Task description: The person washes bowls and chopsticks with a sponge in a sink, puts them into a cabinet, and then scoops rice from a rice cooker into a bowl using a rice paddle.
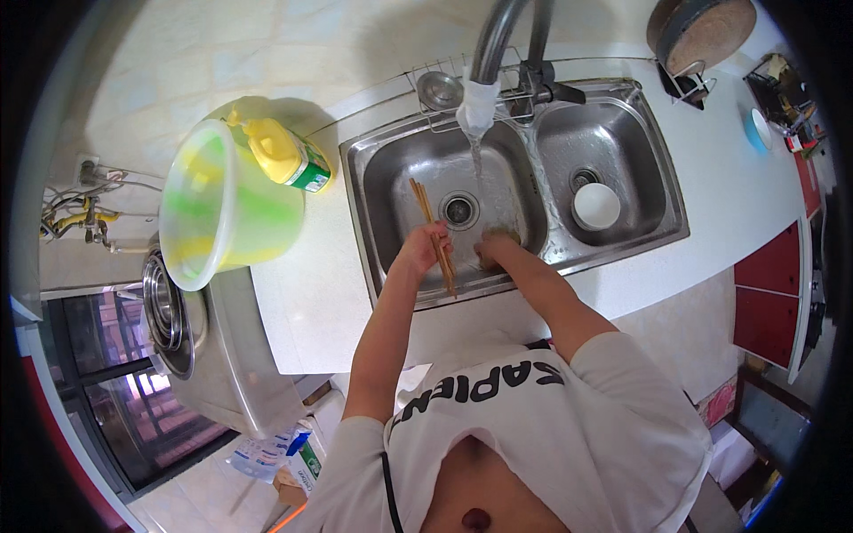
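My left hand (426,245) holds a bundle of wooden chopsticks (422,200), slanted over the left basin of the stainless steel double sink (400,156). To its right, low in the same basin, my right hand (494,249) is curled around or against a brownish-green thing, perhaps a scouring pad (512,235); the fingers hide most of it, so its grip cannot be made out. A thin stream of water runs from the faucet (496,53), whose spout end is wrapped in white cloth (477,106). The drain (458,210) lies between and beyond the hands.
A white bowl (596,207) sits in the right basin. Behind the left basin, a wire rack (443,123) holds a round metal lid or dish (439,90). On the left stand a large translucent plastic bucket (266,216) and a yellow detergent bottle (283,153). A pan (710,33) leans at the back right.
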Demonstrator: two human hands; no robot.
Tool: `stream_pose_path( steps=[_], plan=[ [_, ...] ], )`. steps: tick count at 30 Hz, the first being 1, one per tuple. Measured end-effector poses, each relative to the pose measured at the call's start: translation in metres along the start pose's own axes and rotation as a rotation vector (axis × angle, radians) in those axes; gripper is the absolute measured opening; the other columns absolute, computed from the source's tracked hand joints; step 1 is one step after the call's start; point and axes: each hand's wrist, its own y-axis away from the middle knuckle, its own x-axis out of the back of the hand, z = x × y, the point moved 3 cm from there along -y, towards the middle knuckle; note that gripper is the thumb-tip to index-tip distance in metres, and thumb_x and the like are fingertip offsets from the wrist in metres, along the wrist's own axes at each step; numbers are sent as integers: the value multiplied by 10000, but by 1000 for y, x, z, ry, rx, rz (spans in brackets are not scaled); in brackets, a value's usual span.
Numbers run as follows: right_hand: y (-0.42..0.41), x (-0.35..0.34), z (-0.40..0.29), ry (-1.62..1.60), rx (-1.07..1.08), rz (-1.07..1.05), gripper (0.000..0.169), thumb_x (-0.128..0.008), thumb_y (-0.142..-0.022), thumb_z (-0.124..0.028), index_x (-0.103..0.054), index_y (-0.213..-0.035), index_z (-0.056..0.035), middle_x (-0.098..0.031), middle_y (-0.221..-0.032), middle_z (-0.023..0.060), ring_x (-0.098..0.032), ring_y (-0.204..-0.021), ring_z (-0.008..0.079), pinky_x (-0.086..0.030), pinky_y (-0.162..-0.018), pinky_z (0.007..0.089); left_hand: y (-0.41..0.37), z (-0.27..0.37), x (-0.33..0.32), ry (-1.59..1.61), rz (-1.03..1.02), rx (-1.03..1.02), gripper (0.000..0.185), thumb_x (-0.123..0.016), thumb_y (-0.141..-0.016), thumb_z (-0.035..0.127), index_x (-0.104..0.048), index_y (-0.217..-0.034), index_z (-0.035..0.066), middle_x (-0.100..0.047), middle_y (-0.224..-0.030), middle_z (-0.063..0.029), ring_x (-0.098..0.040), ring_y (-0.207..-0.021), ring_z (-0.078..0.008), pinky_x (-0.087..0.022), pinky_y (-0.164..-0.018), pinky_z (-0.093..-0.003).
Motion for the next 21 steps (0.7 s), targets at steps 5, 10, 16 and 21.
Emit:
stream_pose_path(
  steps=[5,10,16,21],
  plan=[
    [25,4,12,-165,10,-187,391,-559,-748,-318,-545,-1069,-95,-583,-1091,125,-570,-958,309,-435,-824,403,-28,-5,-25,-81,-57,-23,169,-494,-873,107,-472,-1016,17,-485,-718,-57,-511,-664,-170,-496,-747,-360],
    [49,23,48,-1011,-59,496,431,-590,-731,-325,-524,-1059,-53,-584,-992,118,-566,-866,233,-444,-759,333,-85,2,-55,-40,-4,-32,110,-394,-909,89,-471,-967,35,-471,-691,-75,-500,-602,-194,-518,-691,-388],
    [125,47,30,-1756,14,1200,406,-613,-823,-277,-449,-1081,-10,-528,-951,98,-502,-871,167,-414,-795,278,-137,7,-68,202,9,-66,147,-379,-909,84,-446,-790,29,-475,-673,-83,-480,-587,-202,-494,-650,-377],
    [131,68,12,-1163,61,1453,381,-635,-806,-172,-438,-1102,-36,-516,-988,86,-509,-900,173,-424,-800,287,-131,-26,-89,145,-66,-134,133,-387,-894,59,-454,-783,29,-499,-704,-99,-508,-642,-222,-481,-659,-352]
  ],
)
